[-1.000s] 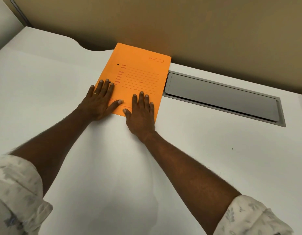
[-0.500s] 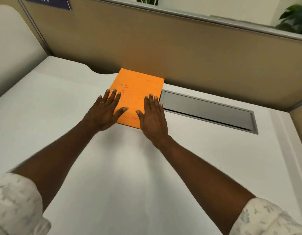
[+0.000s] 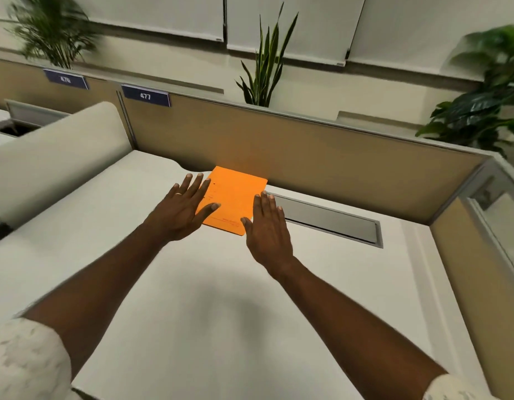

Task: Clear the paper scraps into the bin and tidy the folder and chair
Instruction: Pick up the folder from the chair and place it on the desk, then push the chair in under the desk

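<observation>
An orange folder (image 3: pixel 234 197) lies flat at the back of the white desk (image 3: pixel 192 298), its far edge against the tan partition. My left hand (image 3: pixel 182 210) hovers over the folder's left edge with fingers spread, holding nothing. My right hand (image 3: pixel 268 229) is flat and open at the folder's near right corner, fingers pointing away from me. Whether either palm touches the folder I cannot tell. No paper scraps, bin or chair are in view.
A grey cable flap (image 3: pixel 327 217) is set into the desk right of the folder. The tan partition (image 3: pixel 307 157) closes the back and right side. A rounded white divider (image 3: pixel 53 151) stands on the left. Plants (image 3: pixel 264 67) rise behind the partition.
Both hands have slid off the folder toward its sides and lifted slightly. The folder now sits against the partition. My head has tilted up, showing plants and blinds.
</observation>
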A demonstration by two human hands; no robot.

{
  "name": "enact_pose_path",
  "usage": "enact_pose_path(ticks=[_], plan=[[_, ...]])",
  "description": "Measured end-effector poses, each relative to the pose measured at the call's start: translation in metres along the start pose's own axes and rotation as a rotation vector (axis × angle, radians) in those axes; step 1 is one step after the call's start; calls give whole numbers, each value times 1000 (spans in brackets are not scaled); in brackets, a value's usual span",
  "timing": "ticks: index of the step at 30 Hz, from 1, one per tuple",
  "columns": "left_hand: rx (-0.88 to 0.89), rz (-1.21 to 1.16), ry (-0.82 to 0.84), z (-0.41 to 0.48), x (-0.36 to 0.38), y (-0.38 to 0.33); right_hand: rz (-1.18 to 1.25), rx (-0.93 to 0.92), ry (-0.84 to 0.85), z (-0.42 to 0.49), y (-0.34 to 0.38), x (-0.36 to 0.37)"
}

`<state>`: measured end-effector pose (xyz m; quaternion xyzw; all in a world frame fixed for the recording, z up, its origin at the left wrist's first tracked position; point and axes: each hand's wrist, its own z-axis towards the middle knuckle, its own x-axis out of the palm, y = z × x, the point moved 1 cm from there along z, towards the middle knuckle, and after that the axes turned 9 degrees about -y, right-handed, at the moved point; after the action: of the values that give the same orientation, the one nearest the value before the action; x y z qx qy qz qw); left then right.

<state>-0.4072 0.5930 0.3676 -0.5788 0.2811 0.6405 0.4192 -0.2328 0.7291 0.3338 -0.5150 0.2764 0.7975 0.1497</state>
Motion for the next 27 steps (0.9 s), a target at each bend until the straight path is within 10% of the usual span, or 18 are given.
enact_pose_path(ticks=[27], plan=[[-133, 22, -39, -316, -63, -56, -24, -51, 48, -252, 80, -114]])
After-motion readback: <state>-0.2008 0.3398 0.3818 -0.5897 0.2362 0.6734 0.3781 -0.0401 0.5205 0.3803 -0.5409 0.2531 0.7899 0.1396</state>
